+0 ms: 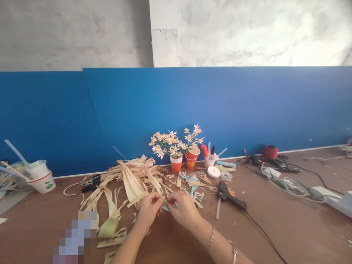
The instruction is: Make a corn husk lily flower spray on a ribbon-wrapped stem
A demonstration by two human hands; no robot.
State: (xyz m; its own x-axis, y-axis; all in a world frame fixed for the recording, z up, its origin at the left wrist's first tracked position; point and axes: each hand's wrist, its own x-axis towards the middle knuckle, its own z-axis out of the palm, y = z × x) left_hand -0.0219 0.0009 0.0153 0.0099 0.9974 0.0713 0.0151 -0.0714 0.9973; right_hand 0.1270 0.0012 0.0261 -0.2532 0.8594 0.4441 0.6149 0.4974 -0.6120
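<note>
My left hand and my right hand meet over the near middle of the table, thumbs and fingertips pinched together. What the left pinches is too small to make out. A pale blue piece shows between the hands, against the right fingertips; whether it is gripped is partly hidden. Just beyond lie dried corn husks and torn scraps. Cream-coloured artificial flowers stand in a stack of paper cups behind them. To the right of my hands rests a black hot glue gun.
A white tape roll and a small cup of tools stand at the back. Cables and a power strip lie at right. Far left is a white cup with sticks. A blue partition edges the table.
</note>
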